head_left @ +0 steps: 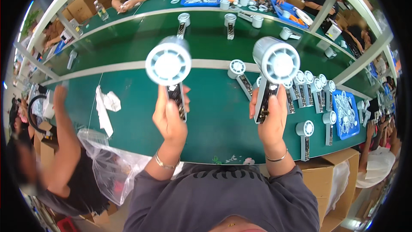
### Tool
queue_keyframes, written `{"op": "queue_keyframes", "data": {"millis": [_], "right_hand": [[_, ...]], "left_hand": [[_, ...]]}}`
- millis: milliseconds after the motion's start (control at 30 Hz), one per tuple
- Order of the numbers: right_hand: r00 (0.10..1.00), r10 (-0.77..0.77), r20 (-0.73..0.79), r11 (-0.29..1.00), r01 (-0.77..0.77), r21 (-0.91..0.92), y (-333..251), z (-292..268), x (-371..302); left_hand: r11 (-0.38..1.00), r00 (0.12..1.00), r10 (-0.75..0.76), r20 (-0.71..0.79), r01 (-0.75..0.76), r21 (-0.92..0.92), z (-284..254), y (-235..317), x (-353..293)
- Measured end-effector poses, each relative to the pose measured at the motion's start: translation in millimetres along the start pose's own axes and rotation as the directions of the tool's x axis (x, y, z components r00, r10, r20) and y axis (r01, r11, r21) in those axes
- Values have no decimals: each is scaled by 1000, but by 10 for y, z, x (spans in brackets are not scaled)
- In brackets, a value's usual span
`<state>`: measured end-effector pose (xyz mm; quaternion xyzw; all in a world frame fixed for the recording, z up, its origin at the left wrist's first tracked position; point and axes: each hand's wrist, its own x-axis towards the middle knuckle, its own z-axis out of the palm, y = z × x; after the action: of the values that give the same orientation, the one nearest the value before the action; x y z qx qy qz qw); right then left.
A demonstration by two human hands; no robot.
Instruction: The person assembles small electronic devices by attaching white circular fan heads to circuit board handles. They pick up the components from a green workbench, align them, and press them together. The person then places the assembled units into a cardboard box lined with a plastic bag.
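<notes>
I hold two small handheld fans up over the middle of the green bench [214, 116], one in each fist. My left hand [170, 118] is wrapped around the handle of the left fan [168, 63], fingers curled shut on it, its round white head facing me. My right hand [269, 118] grips the right fan [276, 60] the same way, thumb along the open side of the handle where the bare circuit board shows. They look light and stiff, hard plastic, easy to lift one-handed; I judge the exposed board the fragile part, so the grip belongs on the handle's plastic edges, not on the board or the grille. A row of fans [311, 88] lies towards the bench's right edge beside a blue tray [346, 114]; crumpled white wrapping [105, 105] lies towards its left edge.
</notes>
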<state>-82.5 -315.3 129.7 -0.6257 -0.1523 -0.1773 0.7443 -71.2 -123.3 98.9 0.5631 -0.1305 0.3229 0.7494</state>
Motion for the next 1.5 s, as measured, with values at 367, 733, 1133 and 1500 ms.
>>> {"op": "queue_keyframes", "data": {"millis": [367,733,1133,1500], "right_hand": [[966,256,18,967,-256,11,255,40,155],[996,57,62,977,-68,201,-523,-52,313],[869,454,-195,417,-400,-816,1743,-328,2525],[903,398,-163,81,-212,-974,2369,-1143,3368]], "left_hand": [[977,975,-213,67,213,12,6,-353,155],[999,999,-34,-5,34,-16,24,-114,585],[826,891,-418,-179,454,333,-134,-2635,1666],[381,989,-139,43,13,925,113,-3546,2250]]}}
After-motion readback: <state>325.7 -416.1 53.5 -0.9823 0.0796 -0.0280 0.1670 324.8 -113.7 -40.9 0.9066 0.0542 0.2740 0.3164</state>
